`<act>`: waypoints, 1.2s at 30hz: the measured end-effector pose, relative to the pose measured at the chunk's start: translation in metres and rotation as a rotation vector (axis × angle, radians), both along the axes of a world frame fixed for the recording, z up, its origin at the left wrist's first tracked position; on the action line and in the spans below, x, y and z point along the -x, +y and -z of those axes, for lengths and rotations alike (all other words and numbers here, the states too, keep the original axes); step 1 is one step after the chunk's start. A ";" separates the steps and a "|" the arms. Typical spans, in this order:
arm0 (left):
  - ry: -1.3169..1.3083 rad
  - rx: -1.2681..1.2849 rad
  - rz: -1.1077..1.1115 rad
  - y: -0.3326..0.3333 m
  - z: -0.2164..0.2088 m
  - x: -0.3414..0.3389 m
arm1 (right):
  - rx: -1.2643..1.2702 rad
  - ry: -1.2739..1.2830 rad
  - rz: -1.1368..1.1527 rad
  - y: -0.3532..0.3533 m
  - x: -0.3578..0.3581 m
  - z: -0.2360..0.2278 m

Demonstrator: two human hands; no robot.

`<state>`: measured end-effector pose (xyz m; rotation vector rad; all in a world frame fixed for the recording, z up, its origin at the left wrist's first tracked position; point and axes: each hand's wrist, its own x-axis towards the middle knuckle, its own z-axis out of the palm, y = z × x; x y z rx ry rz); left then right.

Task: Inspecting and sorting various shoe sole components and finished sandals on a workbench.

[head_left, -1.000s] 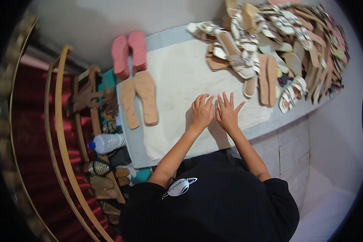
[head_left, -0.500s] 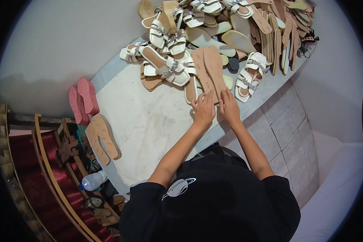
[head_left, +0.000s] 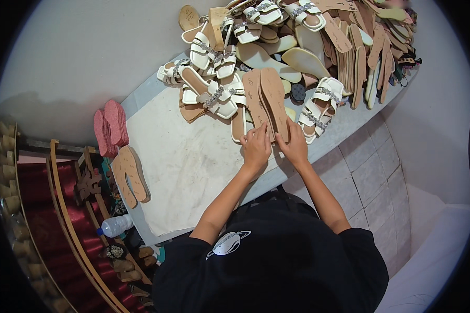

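Two tan sandal insoles, the left one (head_left: 254, 96) and the right one (head_left: 273, 93), lie side by side, with their near ends toward me. My left hand (head_left: 257, 150) is closed on the near end of the left insole. On the right insole's near end, my right hand (head_left: 294, 146) grips with its thumb on the top face. Just left of them lies a white strappy sandal (head_left: 219, 99) with a silvery ornament. A similar pair of white sandals (head_left: 321, 109) rests to the right of my right hand.
The table (head_left: 183, 172) has a pale sheet on top. Heaped soles and insoles (head_left: 357, 57) fill its far right. Pink soles (head_left: 111, 127) and tan insoles (head_left: 129, 175) lie along the left edge. Below that edge are a water bottle (head_left: 117, 226) and a wooden rack (head_left: 68, 208).
The whole view has shifted slightly. My right thumb now shows on the right insole's top face, where before the fingers lay along its edge. Both insoles remain side by side.
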<state>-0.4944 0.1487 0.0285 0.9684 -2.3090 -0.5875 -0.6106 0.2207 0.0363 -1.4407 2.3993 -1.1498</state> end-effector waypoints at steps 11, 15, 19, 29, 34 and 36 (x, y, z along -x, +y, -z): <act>0.516 -0.672 -0.092 -0.019 -0.024 -0.020 | 0.148 0.346 -0.394 0.033 -0.035 -0.016; 0.459 -0.594 -0.126 -0.021 -0.033 -0.050 | 0.002 0.599 -0.554 0.029 -0.023 -0.008; 0.506 -0.556 -0.173 -0.013 -0.040 -0.083 | 0.136 0.201 -0.416 0.005 -0.033 -0.030; 0.574 -0.358 -0.311 0.015 -0.015 -0.208 | 0.078 0.465 -1.256 -0.088 -0.120 -0.044; 0.449 -0.223 -0.408 0.035 -0.027 -0.271 | -0.118 0.697 -0.773 -0.154 -0.173 -0.051; 0.453 -0.228 -0.494 0.035 -0.023 -0.298 | 0.055 0.532 -0.562 -0.167 -0.204 -0.035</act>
